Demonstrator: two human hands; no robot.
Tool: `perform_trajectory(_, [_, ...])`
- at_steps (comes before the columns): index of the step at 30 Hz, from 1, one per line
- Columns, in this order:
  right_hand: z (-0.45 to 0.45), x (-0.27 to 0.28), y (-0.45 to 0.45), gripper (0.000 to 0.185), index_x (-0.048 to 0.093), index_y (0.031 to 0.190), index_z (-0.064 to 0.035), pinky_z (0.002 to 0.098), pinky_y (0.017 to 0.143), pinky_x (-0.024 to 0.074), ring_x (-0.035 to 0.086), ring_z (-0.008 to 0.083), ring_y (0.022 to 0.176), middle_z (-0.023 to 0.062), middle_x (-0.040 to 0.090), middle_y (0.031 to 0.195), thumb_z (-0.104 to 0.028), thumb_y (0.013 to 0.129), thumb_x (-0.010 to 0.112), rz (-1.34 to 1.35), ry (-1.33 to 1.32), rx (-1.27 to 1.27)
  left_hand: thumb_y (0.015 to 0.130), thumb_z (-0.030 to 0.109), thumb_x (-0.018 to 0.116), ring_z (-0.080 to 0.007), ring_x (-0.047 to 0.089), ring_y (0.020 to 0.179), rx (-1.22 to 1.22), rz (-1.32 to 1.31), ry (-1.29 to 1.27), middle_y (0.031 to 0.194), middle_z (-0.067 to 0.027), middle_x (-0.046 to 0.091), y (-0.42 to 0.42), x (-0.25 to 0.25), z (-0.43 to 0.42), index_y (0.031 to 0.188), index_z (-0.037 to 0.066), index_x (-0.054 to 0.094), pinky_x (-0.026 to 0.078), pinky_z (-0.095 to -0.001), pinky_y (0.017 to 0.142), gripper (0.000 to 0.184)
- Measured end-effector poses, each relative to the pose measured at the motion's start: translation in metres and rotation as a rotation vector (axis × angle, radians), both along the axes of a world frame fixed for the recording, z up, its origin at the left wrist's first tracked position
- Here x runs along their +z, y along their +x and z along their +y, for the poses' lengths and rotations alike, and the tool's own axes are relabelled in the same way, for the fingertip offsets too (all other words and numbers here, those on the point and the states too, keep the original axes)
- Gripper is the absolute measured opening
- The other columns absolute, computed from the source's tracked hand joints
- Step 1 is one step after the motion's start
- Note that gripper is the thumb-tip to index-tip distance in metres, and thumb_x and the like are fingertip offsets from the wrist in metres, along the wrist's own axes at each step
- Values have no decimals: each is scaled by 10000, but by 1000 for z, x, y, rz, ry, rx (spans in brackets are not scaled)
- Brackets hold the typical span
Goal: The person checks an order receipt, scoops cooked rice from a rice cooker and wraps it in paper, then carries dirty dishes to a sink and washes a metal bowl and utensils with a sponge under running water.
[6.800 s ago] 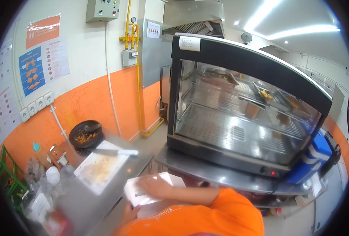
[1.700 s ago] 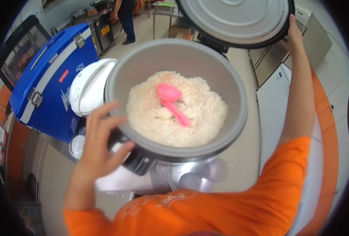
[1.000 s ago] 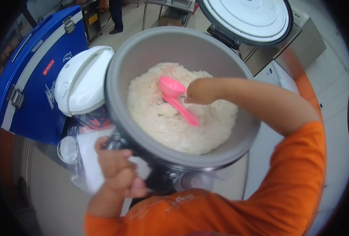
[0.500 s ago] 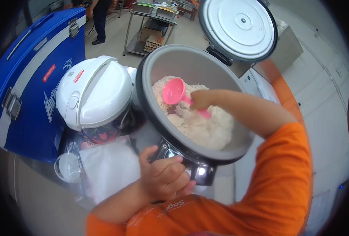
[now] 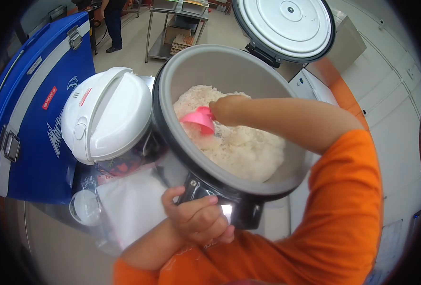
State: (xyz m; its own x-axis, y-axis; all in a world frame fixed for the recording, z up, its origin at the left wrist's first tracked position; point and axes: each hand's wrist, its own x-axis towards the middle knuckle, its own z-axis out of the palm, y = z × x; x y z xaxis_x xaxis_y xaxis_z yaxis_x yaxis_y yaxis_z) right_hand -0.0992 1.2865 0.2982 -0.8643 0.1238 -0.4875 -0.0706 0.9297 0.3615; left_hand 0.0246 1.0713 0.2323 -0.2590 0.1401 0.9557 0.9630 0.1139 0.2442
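One scoop [image 5: 197, 119] clamped in right fingers [image 5: 215, 108]
White cooker [image 5: 120, 118] at nine o'clock, blue cooler [image 5: 37, 142] beyond; left fingers [image 5: 205, 221]: hold unclear.

Pink scoop [image 5: 197, 122] in wht rice [image 5: 248, 149], open gry pot [image 5: 224, 66]

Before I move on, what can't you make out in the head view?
In the head view:
Pink scoop: right grip covers most of its handle.
Grey inner pot: rice hides its bottom.
White-lidded rice cooker: closed lid hides its contents.
Left grip: curled fingers hide the palm; whether it holds anything is unclear.
Standing person: top edge cuts off head and shoulders.
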Motion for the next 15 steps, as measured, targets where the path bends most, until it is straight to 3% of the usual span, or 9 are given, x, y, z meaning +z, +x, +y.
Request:
perform_trajectory(2, [3,-2,11,306,518,1070,-43,435,742,461,592,326,903,177,605,955,-285,888,473,-106,-68,110,699,336,525,-116,530,817,13,25,16,717,61,494,0,0,0,659,206,456,299,-457,882,152])
perform_trajectory(3, [-4,6,17,306,518,1070,-43,435,742,461,592,326,903,177,605,955,-285,888,473,-112,-65,100,733,361,453,-162,501,768,33,78,3,733,20,433,-1,-1,3,580,170,383,271,-499,919,254])
perform_trajectory(9, [-11,41,43,363,531,1042,-29,419,779,436,574,342,905,194,604,924,-353,889,474,-222,-182,217,766,363,424,-176,497,761,52,101,-4,712,6,435,-3,-1,4,575,157,357,292,-495,907,288])
perform_trajectory(11, [2,51,63,397,538,1030,-15,410,801,424,566,349,906,201,600,936,-380,889,473,-357,-323,38,768,361,422,-178,496,760,58,105,10,709,6,436,-2,0,4,574,156,355,294,-492,906,291])
perform_trajectory(14, [19,77,104,433,551,1012,-17,391,779,428,571,321,884,180,609,916,-422,877,480,-400,-338,27,764,347,426,-181,497,779,53,96,10,700,2,435,-2,0,4,576,153,359,293,-491,908,279])
perform_trajectory(15, [25,85,109,431,555,1014,-28,376,756,436,579,304,864,164,615,908,-428,867,494,-454,-329,-165,761,338,431,-182,496,789,52,91,-12,698,1,435,-1,1,2,576,151,360,293,-492,909,272])
